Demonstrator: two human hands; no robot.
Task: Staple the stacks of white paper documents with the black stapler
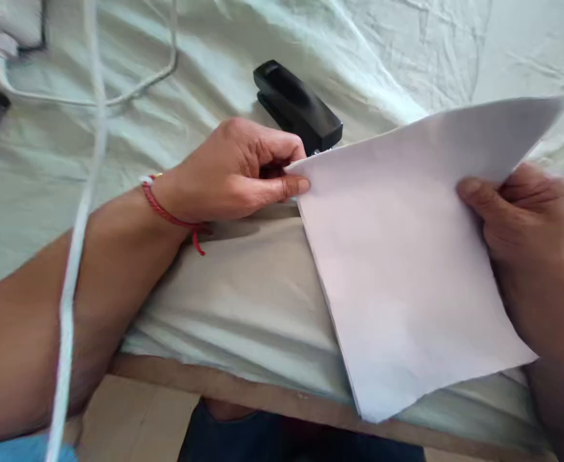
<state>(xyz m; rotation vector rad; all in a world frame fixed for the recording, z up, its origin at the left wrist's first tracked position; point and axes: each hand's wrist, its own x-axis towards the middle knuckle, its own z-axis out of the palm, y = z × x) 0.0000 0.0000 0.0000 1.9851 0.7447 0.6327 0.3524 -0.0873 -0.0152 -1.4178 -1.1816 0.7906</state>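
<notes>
Pinching the left corner of the paper stack (pixel 407 256), the left hand (pixel 238 170) closes its fingers (pixel 282 151) on it. The right hand (pixel 522 218) grips the opposite edge. The black stapler (pixel 296 106) lies just beyond that corner, nearer the left hand, angled across the bed sheet (pixel 243 295).

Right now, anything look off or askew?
Only slightly: the papers, pinched between the left hand and right hand, are fanned along the edge below the left hand, not squared. The stapler lies intact behind them.
</notes>
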